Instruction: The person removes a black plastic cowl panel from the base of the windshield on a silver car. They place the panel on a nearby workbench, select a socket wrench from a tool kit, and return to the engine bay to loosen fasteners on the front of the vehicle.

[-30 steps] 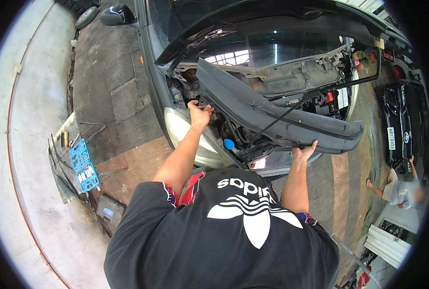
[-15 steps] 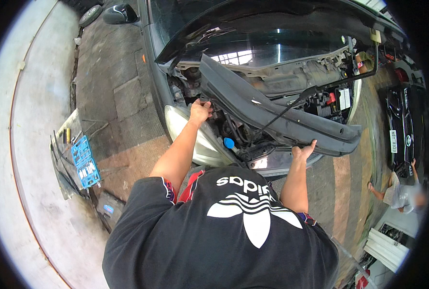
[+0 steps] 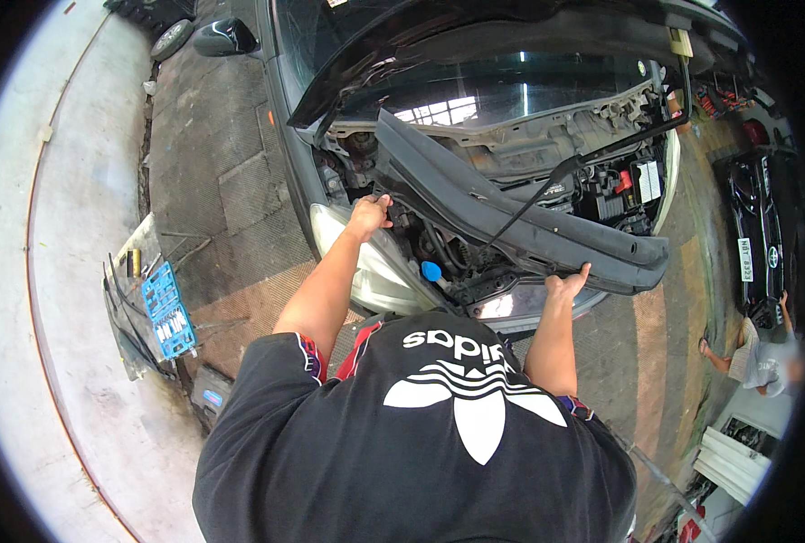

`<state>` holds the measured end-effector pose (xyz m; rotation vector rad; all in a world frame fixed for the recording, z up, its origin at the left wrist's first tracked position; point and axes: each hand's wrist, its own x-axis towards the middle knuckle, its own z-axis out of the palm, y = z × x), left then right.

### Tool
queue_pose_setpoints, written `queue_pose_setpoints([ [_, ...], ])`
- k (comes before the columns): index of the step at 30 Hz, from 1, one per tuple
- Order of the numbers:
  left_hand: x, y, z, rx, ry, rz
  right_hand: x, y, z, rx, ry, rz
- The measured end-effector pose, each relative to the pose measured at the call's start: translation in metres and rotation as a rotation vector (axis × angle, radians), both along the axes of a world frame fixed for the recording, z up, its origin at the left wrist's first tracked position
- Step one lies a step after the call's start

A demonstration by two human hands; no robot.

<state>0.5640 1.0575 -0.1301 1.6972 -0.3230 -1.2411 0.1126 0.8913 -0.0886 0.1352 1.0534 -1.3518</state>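
I hold a long dark grey plastic wiper cowl panel (image 3: 520, 213) slantwise over the open engine bay of a dark car. My left hand (image 3: 369, 215) is closed at the panel's near left edge, beside the headlight (image 3: 375, 271). What those fingertips pinch is partly hidden. Near the panel's right end, my right hand (image 3: 566, 284) grips its near edge from below, thumb up on the side. The thin black hood prop rod (image 3: 547, 185) crosses in front of the panel. A blue cap (image 3: 431, 271) shows in the engine bay between my hands.
The raised hood (image 3: 511, 54) hangs over the far side. On the floor at left lie a blue socket set case (image 3: 169, 312) and wiper arms (image 3: 124, 303). A black car (image 3: 760, 235) stands at right, with another person (image 3: 760, 362) crouching by it.
The panel has shifted slightly toward me at its left end, and its right tip a little leftward. My left hand has moved slightly down and left with it; both hands keep their hold.
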Motion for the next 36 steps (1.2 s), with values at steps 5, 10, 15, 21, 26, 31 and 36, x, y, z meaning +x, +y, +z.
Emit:
queue_pose_setpoints([
  [5,0.01,0.005,-0.007,-0.094,0.192,0.031,0.0,-0.004,-0.016,-0.009,0.017,-0.006],
  [10,0.006,0.007,0.001,-0.158,0.345,0.082,0.002,0.0,-0.011,0.005,-0.002,-0.034],
  [15,0.009,0.012,0.001,-0.23,0.336,0.07,0.013,0.0,0.012,0.066,-0.025,-0.067],
  [21,0.007,0.012,0.001,-0.222,0.298,0.038,0.003,-0.001,0.01,0.054,-0.04,-0.051],
  [26,0.006,0.013,0.0,-0.199,0.251,0.064,-0.003,-0.001,0.004,0.024,-0.016,-0.027],
  [31,0.005,0.016,0.007,-0.177,0.221,0.059,0.003,0.0,0.009,0.032,0.007,-0.034],
  [36,-0.003,0.015,0.024,-0.118,0.054,-0.167,0.0,-0.002,0.003,-0.011,0.041,-0.036],
])
